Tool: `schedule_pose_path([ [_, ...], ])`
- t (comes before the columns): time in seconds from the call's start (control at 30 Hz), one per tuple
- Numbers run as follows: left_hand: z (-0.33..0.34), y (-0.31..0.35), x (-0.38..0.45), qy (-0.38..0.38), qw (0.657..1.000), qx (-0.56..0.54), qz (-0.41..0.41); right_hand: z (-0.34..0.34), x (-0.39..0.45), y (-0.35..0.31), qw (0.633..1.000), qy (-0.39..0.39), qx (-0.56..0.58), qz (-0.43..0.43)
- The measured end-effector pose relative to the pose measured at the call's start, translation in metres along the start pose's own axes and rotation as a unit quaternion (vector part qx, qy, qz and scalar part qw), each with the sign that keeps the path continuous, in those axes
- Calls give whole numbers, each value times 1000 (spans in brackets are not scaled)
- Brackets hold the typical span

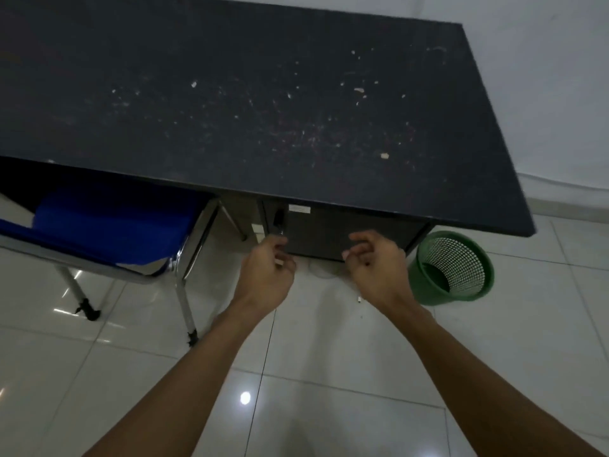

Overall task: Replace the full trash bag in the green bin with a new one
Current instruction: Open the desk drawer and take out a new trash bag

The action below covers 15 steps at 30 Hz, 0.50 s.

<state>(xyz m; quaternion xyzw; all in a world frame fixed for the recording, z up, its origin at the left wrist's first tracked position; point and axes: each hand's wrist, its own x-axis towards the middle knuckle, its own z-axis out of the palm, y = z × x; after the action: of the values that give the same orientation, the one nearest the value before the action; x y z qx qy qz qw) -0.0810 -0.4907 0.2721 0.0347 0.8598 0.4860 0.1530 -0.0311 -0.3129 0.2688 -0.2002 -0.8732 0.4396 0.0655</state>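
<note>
Two hands, centre frame, reaching toward the cabinet (346,235) under the desk (263,110).

1. Left hand (267,268): fingers curled at the cabinet door's handle (279,222); whether they have closed on it cannot be told.
2. Right hand (375,262): loosely curled, fingers apart, holding nothing, hanging just in front of the door.
3. Bin (451,268): green mesh basket, right of centre, on the floor (329,357) beside the cabinet's right corner, tilted toward the camera. No bag shows inside; the mesh wall and dark base are bare.
4. Chair (108,222): blue seat, chrome legs, left of frame, tucked under the desk.
5. Desk: dark top, flecked with pale scraps, filling the upper frame.

Handling: bin judged light and stiff; take it by the rim. A new bag is likely thin, soft and slippery; best pinched at its open edge, shaken out, and folded over the rim. None is in view; the cabinet may hold one.
</note>
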Motion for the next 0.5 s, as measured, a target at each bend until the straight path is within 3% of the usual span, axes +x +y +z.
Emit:
schedule_pose_path([
  [0.23, 27, -52, 53, 92, 983, 3, 157, 47, 47, 36, 972, 182, 4, -147],
  [0.5, 24, -74, 41, 132, 962, 34, 238, 46, 50, 41, 949, 247, -45, -192],
])
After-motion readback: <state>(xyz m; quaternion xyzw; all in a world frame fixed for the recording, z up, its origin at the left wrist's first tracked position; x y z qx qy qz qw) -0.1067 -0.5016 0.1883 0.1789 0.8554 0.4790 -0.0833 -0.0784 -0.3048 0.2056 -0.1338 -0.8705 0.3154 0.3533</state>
